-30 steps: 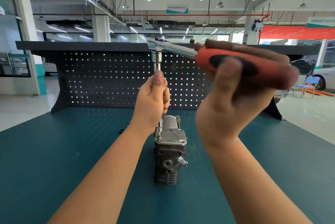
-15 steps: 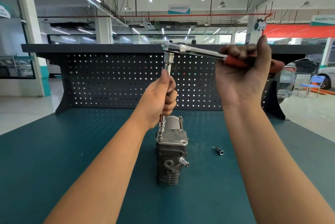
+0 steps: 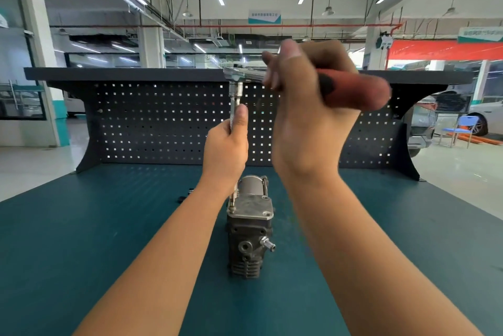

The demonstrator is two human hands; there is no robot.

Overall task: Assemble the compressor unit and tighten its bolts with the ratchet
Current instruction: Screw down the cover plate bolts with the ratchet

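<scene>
Two hands share one tool: the left hand (image 3: 226, 150) is curled round the upright extension bar (image 3: 235, 107), thumb lying up along it, holding it plumb, while the right hand (image 3: 307, 107) is wrapped round the red handle of the ratchet (image 3: 353, 92), its fingers closed and smeared by motion. Half a second ago that handle pointed away to the far right with the arm stretched out; now it has swung back to the near side, much where it was a second ago, while the ratchet head has stayed above the bar. The left hand and the bar have hardly shifted. That reads as a full back-and-forth stroke, so tightening of this bolt seems under way rather than finished. The bar's lower end sits on the near-left corner of the top plate (image 3: 253, 206) of the compressor unit (image 3: 249, 240); the bolt itself is hidden under it. The unit stands upright in the middle of the teal mat (image 3: 109, 240), between the forearms, in the same spot as before. A loose socket seen on the mat to the right half a second ago is now behind the right forearm. Small dark parts (image 3: 187, 194) lie on the mat just left of the unit, and the black pegboard (image 3: 163, 123) closes the far side
</scene>
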